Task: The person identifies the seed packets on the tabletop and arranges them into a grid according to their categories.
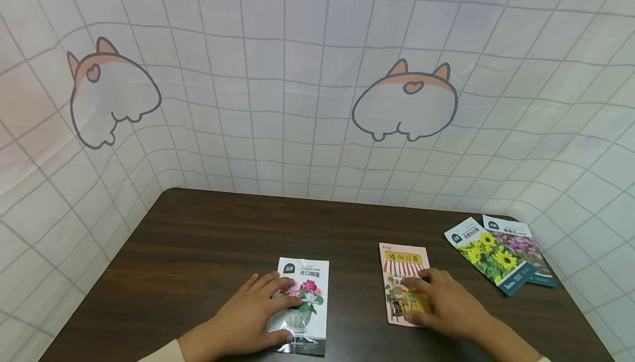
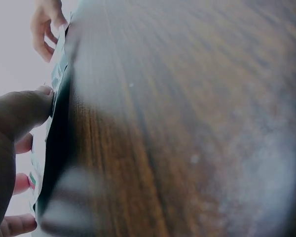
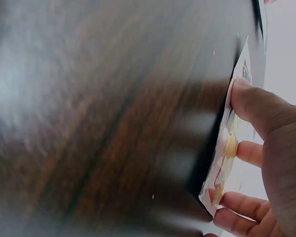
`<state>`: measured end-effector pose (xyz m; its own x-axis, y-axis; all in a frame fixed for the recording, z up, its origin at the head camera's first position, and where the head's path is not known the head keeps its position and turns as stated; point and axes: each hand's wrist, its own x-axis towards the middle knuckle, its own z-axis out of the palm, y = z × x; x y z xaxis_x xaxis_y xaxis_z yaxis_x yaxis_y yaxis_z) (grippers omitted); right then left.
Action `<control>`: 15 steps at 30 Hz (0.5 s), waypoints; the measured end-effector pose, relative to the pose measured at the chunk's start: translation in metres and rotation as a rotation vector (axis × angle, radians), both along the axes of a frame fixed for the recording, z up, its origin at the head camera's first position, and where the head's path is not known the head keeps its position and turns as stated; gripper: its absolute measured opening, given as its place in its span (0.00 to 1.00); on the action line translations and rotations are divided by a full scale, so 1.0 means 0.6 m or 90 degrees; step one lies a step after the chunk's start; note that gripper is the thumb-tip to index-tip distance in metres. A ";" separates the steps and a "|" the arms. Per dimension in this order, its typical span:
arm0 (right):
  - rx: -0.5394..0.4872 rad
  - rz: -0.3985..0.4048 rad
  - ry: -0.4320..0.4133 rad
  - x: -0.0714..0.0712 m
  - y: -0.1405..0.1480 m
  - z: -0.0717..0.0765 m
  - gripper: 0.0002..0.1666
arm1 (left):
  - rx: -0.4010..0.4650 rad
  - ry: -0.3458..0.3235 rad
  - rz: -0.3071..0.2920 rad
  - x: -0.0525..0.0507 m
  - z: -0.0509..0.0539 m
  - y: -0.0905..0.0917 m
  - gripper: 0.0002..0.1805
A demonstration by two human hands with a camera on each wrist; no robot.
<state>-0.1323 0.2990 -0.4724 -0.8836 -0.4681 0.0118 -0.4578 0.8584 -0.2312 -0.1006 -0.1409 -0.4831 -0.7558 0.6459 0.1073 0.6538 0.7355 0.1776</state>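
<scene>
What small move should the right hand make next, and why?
Perhaps the right hand should slide the pink packet toward the two overlapping packets at the table's far right corner. Its fingers and thumb touch that packet, which lies apart from those two, so grouping them seems a sensible guess.

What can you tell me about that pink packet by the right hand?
The pink packet is a thin, paper-like rectangle, printed with a yellow sign in dark Chinese characters, a red-and-white striped awning and a yellow scene. It lies face up, slightly turned, on the dark table, top edge away from the person. The right hand touches it with thumb and fingertips, covering part of its right side. Its back is hidden.
</scene>
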 end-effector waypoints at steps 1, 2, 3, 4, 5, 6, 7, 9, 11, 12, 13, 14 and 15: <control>0.000 0.001 -0.001 0.002 -0.001 0.000 0.41 | 0.000 -0.003 0.000 0.000 0.000 0.000 0.32; 0.001 0.004 -0.001 0.003 -0.003 0.001 0.41 | 0.000 -0.007 0.001 0.000 0.001 0.001 0.32; 0.001 0.006 -0.001 0.005 -0.004 0.001 0.41 | 0.000 -0.011 0.001 -0.001 0.001 0.001 0.32; 0.000 0.009 0.000 0.007 -0.006 0.001 0.41 | 0.000 -0.014 0.001 -0.001 0.002 0.001 0.32; 0.000 0.012 0.001 0.008 -0.007 0.001 0.41 | -0.001 -0.017 0.001 -0.001 0.002 0.001 0.32; 0.000 0.015 0.000 0.010 -0.009 0.002 0.41 | -0.002 -0.019 0.002 -0.001 0.003 0.001 0.32; 0.000 0.018 0.000 0.011 -0.011 0.002 0.41 | -0.002 -0.020 0.002 0.000 0.003 0.002 0.32; 0.000 0.021 -0.004 0.015 -0.014 0.002 0.41 | -0.003 -0.020 0.002 0.000 0.003 0.002 0.32; -0.001 0.023 -0.007 0.017 -0.017 0.002 0.41 | -0.002 -0.018 0.002 0.001 0.002 0.002 0.32; -0.002 0.023 -0.007 0.019 -0.018 0.003 0.41 | -0.001 -0.016 0.001 0.001 0.002 0.002 0.32; -0.002 0.025 -0.005 0.020 -0.020 0.003 0.41 | 0.000 -0.014 0.000 0.002 0.002 0.002 0.32; -0.003 0.026 -0.002 0.021 -0.021 0.003 0.41 | 0.002 -0.012 -0.001 0.002 0.001 0.002 0.32; -0.005 0.030 0.002 0.023 -0.022 0.003 0.41 | 0.003 -0.010 -0.002 0.002 0.001 0.001 0.32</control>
